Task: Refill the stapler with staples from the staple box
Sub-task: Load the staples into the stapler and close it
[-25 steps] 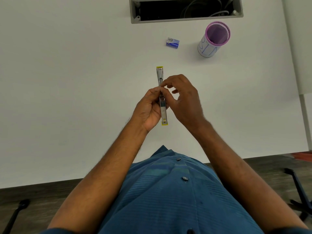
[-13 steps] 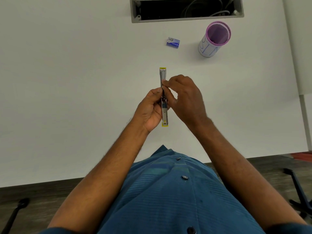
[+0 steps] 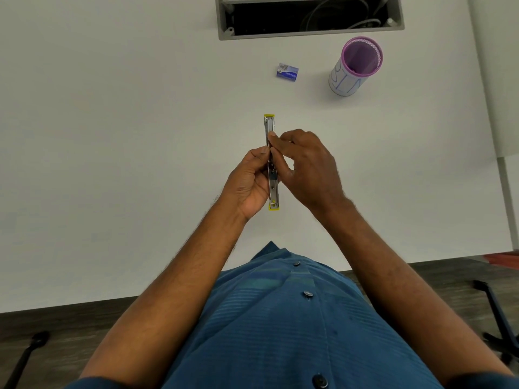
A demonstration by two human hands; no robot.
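Note:
A yellow stapler [image 3: 273,189] is swung fully open into one long strip, its metal channel facing up, over the middle of the white table [image 3: 112,136]. My left hand [image 3: 248,183] grips it from the left side near the hinge. My right hand [image 3: 304,167] pinches at the far half of the channel with thumb and forefinger; whether staples are under the fingertips cannot be told. The small blue staple box [image 3: 287,72] lies open on the table beyond the stapler, apart from both hands.
A purple mesh cup [image 3: 355,66] with a white label stands at the far right of the box. A grey-framed cable opening [image 3: 309,16] is cut in the table's far edge. The table's near edge runs by my shirt, with chair legs [image 3: 500,318] on the floor.
My right fingertips slid a little farther along the stapler's far half. The stapler and my left hand stayed nearly still.

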